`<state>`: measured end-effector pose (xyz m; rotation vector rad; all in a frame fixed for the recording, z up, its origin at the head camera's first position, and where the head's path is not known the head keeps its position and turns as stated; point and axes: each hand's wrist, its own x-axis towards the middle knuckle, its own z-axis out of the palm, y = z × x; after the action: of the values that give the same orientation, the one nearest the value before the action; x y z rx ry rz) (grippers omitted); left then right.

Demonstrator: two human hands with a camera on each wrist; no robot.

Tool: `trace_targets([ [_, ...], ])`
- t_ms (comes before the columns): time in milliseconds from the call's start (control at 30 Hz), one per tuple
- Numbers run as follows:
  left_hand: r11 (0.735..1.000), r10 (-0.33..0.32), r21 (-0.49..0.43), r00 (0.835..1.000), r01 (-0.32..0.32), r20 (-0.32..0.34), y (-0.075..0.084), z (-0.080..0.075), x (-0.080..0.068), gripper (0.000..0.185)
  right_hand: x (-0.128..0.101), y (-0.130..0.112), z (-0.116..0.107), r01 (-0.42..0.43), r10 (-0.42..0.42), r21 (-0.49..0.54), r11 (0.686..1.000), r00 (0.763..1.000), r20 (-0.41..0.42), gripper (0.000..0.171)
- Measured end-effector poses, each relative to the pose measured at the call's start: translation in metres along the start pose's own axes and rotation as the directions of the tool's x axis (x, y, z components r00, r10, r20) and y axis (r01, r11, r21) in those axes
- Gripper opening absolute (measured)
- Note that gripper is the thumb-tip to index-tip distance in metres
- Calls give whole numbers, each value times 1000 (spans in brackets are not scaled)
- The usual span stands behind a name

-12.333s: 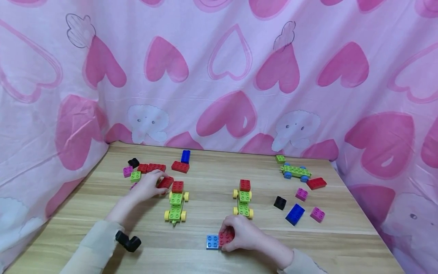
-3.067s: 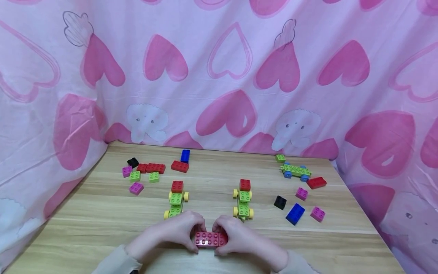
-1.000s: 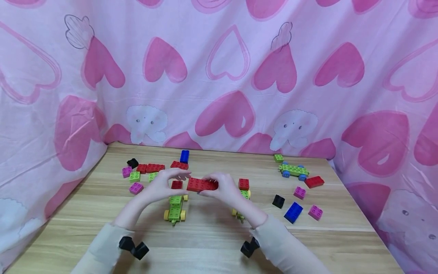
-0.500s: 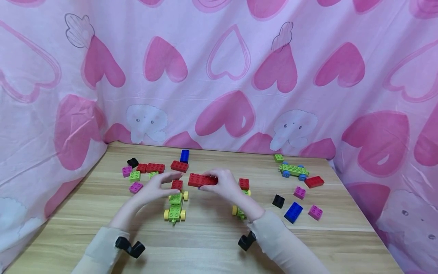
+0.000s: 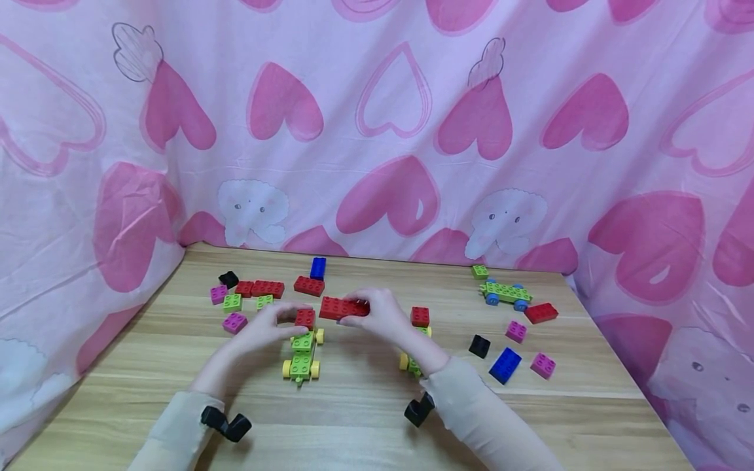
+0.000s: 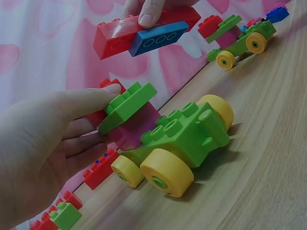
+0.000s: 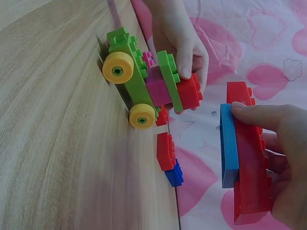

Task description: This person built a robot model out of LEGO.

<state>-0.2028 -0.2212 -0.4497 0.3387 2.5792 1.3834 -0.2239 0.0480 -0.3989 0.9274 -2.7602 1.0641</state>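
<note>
My right hand (image 5: 379, 317) holds a joined block in the air: a long red brick (image 7: 252, 182) and a small red one end to end, with a blue brick (image 6: 158, 39) underneath. Just right of the left toy car (image 5: 302, 363), the block hangs near the height of its top. That car has a green base, yellow wheels, a purple brick, a raised green piece and a red brick (image 7: 189, 92) on top. With thumb and fingers, my left hand (image 5: 265, 327) grips the car at this red brick and green piece. Its far fingers are partly hidden behind the car.
A similar car (image 5: 410, 363) stands to the right, partly behind my right forearm. Loose bricks lie back left, including a magenta brick (image 5: 234, 322). At right are a blue brick (image 5: 505, 365), a black brick (image 5: 480, 346) and a green car base (image 5: 505, 293) with blue wheels.
The long red brick from the left was joined to the small red and blue ones, then lifted. My left hand has left the block and moved onto the left car's top.
</note>
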Motion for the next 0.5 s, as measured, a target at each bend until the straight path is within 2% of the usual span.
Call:
trace_targets([
  [200,998,56,-23,998,-57,-17,1,3,2,58,1,0,2,26,-26,-12,1000,1000,1,40],
  [400,998,12,-67,999,-14,-30,5,7,5,57,1,0,2,34,-34,-26,999,999,6,40],
  [500,996,26,-79,999,-28,-21,7,10,7,55,1,0,0,37,-36,-36,999,999,11,40],
])
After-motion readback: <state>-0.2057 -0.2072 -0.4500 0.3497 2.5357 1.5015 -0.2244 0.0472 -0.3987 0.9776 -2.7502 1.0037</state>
